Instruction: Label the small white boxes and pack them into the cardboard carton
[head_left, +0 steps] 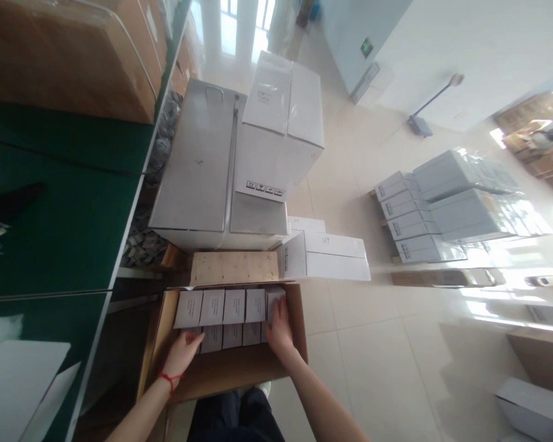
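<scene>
An open brown carton [299, 325] sits on the floor below me, holding rows of several small white boxes [234, 307]. My left hand [183, 351], with a red cord on the wrist, rests its curled fingers against the boxes at the left end of the near row. My right hand [280, 326] lies with fingers stretched over the rightmost white box [273, 299], touching its top. Neither hand has lifted a box.
A green table [69, 227] runs along the left with brown cartons on it. Large white cartons [239, 159] stand stacked just beyond the open carton. More white boxes [447, 209] are stacked on the tiled floor to the right.
</scene>
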